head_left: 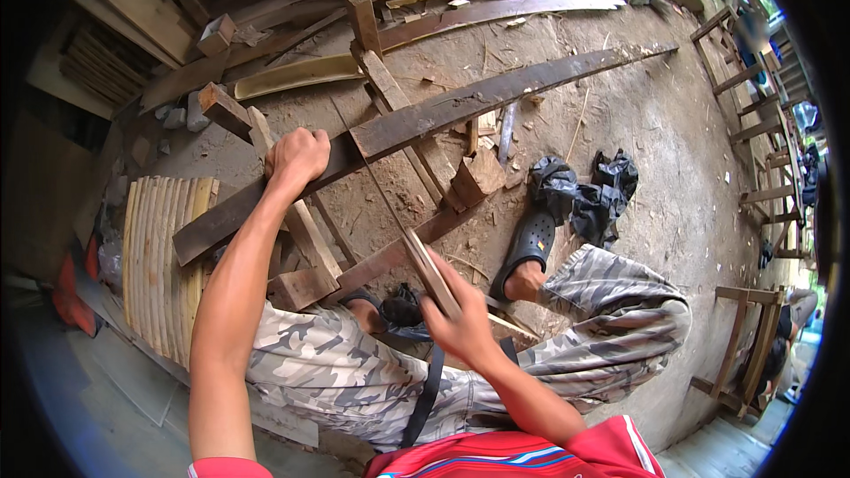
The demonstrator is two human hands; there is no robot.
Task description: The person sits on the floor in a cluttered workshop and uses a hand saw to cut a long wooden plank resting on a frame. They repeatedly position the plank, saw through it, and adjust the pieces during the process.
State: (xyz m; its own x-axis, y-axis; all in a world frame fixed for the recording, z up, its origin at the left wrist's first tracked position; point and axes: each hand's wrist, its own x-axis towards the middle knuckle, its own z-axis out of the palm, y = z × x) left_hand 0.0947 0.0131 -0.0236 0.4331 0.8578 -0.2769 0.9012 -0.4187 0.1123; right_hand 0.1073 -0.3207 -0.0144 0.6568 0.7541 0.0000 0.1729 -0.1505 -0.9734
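A long dark wooden beam [496, 96] lies aslant across low wooden supports [409, 146], running from lower left to upper right. My left hand [298, 159] is closed on the beam left of the middle, knuckles up, pressing on it. In my right hand [462, 314] is the wooden handle of a saw [428, 270], held nearer to me than the beam. Its thin blade, seen nearly edge-on, crosses the beam just right of my left hand and reaches past the far side. Whether the blade has cut through there, I cannot tell.
Slatted wood [164, 265] stands at the left. Shorter timber blocks [478, 179] sit under the beam, near my shod foot [529, 248] and a crumpled black plastic bag [593, 199]. Planks and scraps [496, 9] lie at the back; wooden frames [748, 336] stand right.
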